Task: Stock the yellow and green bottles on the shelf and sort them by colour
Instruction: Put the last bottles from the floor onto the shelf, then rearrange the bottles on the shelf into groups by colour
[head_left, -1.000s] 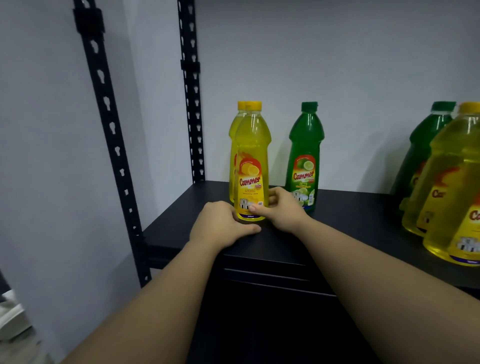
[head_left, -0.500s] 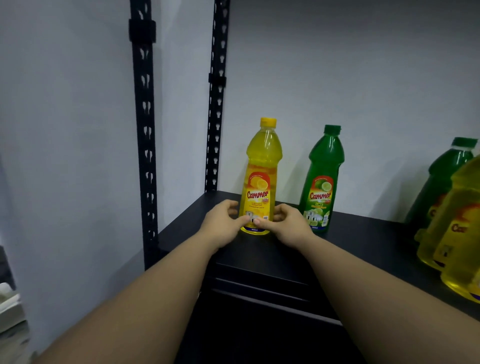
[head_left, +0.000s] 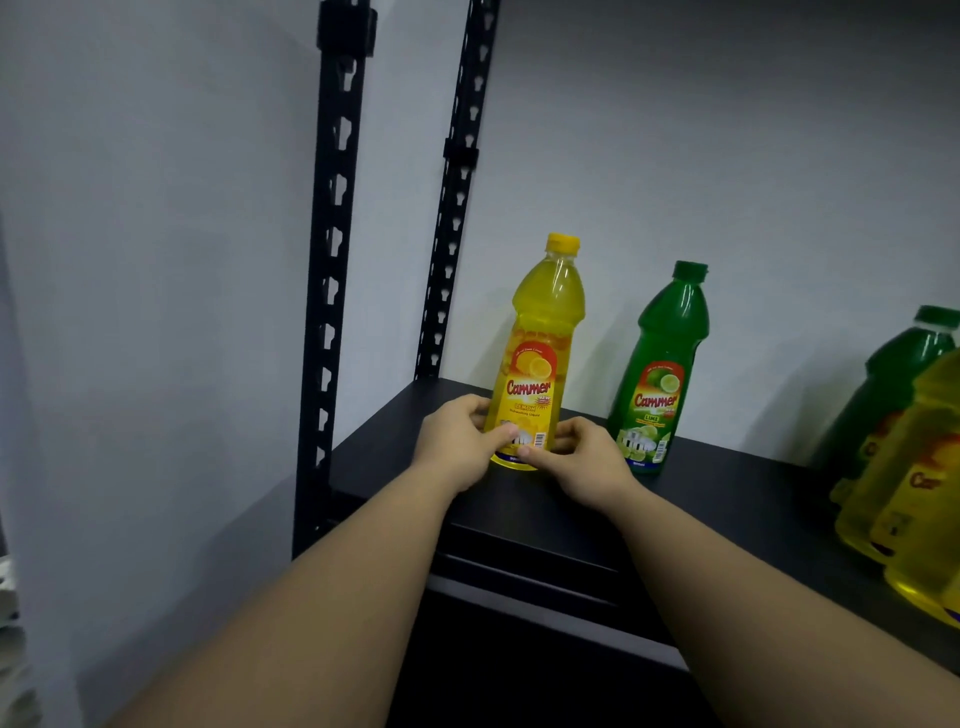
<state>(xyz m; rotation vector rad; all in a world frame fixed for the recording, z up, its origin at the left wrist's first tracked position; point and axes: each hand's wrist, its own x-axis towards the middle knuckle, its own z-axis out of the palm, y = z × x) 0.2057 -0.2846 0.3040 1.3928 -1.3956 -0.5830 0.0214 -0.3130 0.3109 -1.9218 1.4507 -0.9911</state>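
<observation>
yellow bottle (head_left: 540, 358) base: its lower sides are covered by the left hand (head_left: 457, 447) and right hand (head_left: 587, 462).
bottles right of it: the group at the frame's right edge (head_left: 914, 467) is cut off and blurred.
label small print: too small to read.

The lemon bottle (head_left: 540, 358) stands on the shelf (head_left: 727, 499) near its left end. The lime bottle (head_left: 660, 374) stands to its right, apart. More bottles (head_left: 914, 467) crowd the far right.
</observation>
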